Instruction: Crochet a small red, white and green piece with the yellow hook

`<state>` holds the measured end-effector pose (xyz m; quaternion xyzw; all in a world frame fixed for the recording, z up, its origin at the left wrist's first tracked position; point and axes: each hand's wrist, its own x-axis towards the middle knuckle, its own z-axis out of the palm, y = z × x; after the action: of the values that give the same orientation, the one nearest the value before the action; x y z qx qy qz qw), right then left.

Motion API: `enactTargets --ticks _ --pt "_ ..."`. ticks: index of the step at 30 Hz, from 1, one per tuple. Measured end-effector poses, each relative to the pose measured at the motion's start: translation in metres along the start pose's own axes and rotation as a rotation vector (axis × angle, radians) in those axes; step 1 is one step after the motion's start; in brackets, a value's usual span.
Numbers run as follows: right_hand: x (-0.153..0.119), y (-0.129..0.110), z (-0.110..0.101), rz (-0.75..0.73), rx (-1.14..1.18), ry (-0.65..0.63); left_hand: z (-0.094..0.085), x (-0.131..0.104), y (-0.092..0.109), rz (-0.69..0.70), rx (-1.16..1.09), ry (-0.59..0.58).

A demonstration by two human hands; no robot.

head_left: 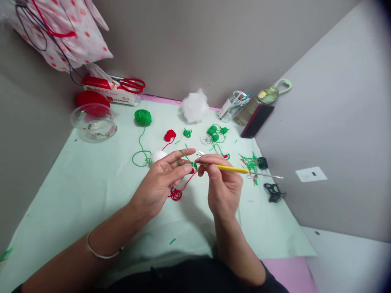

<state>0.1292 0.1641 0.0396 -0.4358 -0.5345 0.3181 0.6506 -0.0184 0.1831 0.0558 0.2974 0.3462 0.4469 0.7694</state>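
Note:
My right hand (224,179) is closed round a crochet hook with a yellow handle (232,168), its tip pointing left at the work. Pinched in my left hand (165,175) is a small red and green crochet piece (193,167), mostly hidden by the fingers. Green yarn runs over the left fingers, and a red strand drops from the piece to a loose red yarn coil (176,193) below. A green yarn ball (143,117) lies at the back left, its strand trailing toward my left hand. Behind that hand a white ball (159,156) is partly covered.
Along the back stand a tissue box (114,91) with red-handled scissors (132,85), white stuffing (195,106), a clear pen cup (233,106), a bottle (259,101) and a phone (257,121). Green crochet pieces (215,132), yarn scraps (253,163) and a black claw clip (273,192) lie right.

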Motion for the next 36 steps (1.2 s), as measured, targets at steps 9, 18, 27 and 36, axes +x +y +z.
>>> enactTargets --ticks 9,18,27,36 --pt "0.006 0.0 -0.004 0.226 0.303 0.067 -0.006 0.0 0.002 -0.133 -0.17 -0.088" --pt "0.002 0.0 0.0 0.172 0.125 0.004 -0.002 -0.001 -0.001 0.047 0.013 -0.036" --pt "0.006 -0.003 -0.001 0.223 0.237 0.069 -0.004 -0.002 -0.002 0.082 0.106 -0.03" --pt "-0.005 -0.008 -0.002 -0.024 -0.079 0.043 -0.007 -0.004 -0.003 0.176 0.258 0.033"
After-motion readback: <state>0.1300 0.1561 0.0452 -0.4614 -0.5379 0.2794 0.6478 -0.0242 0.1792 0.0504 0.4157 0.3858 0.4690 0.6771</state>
